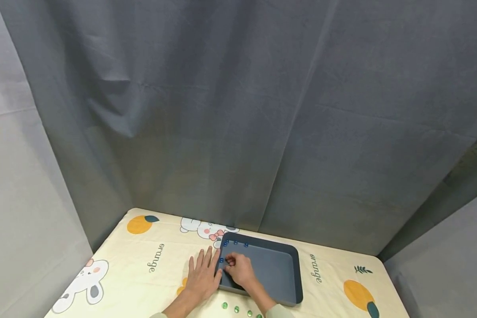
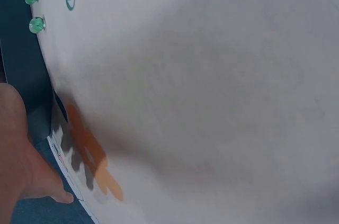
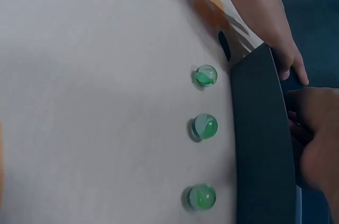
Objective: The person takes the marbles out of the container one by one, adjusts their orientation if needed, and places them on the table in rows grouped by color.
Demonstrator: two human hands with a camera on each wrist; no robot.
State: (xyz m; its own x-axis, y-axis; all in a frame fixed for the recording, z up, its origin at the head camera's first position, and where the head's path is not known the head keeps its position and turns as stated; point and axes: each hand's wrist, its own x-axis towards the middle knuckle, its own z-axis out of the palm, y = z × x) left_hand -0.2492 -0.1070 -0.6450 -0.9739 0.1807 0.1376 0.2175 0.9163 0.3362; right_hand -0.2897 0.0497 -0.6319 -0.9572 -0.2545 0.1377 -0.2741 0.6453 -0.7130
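A dark grey rectangular tray (image 1: pixel 276 265) lies on the patterned cloth. Blue marbles sit inside it along its far and left sides, one (image 1: pixel 246 244) at the far wall and another (image 1: pixel 221 260) near the left wall. My left hand (image 1: pixel 202 278) rests with its fingers spread straight, beside the tray's left edge, thumb at the rim. Inside the tray, my right hand (image 1: pixel 241 270) has curled fingers brought together near the left-hand blue marble. Whether something is between those fingertips is hidden. In the right wrist view the tray wall (image 3: pixel 262 139) covers most of the fingers.
Several green marbles stand in a row outside the tray's near side, among them one green marble (image 1: pixel 224 305) at the left end. The cream cloth (image 1: pixel 135 282) has printed oranges and rabbits. A grey curtain (image 1: pixel 206 132) hangs behind the table.
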